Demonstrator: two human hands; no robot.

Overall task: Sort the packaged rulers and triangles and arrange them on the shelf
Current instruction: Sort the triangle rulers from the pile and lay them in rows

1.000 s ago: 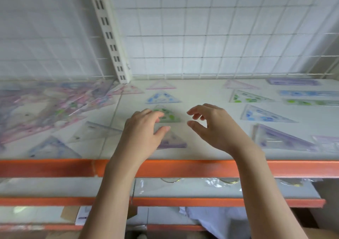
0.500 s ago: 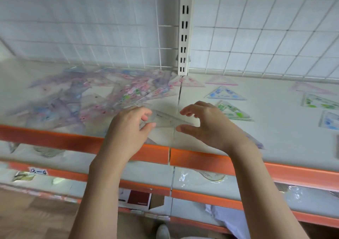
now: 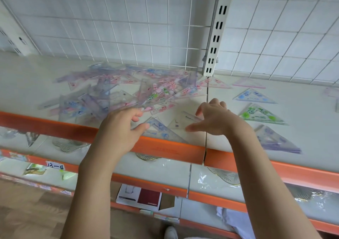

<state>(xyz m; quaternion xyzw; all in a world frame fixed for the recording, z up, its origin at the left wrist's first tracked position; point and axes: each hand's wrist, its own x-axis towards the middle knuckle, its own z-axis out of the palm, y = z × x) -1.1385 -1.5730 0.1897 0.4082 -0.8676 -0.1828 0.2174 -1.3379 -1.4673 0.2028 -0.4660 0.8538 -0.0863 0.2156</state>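
Note:
A jumbled pile of packaged rulers and triangles (image 3: 126,91) lies at the middle left of the white shelf (image 3: 27,77). To the right, sorted triangles lie apart: a pink one (image 3: 214,83), a blue one (image 3: 254,96), a green one (image 3: 260,114), a purple one (image 3: 275,140). My left hand (image 3: 122,128) hovers at the pile's near edge, its thumb next to a blue triangle (image 3: 161,129). My right hand (image 3: 218,121) is spread above a clear triangle (image 3: 183,122). Both hands have loosely curved fingers and hold nothing.
The shelf has an orange front lip (image 3: 165,149) and a white wire grid behind it. A slotted upright post (image 3: 217,27) stands at the back. Lower shelves hold wrapped glass dishes (image 3: 69,145) and a red-and-white box (image 3: 139,197).
The view has swung left from the sorted triangles to the pile. Both hands moved left with it, keeping the same curved pose, and now sit over the blue and clear triangles.

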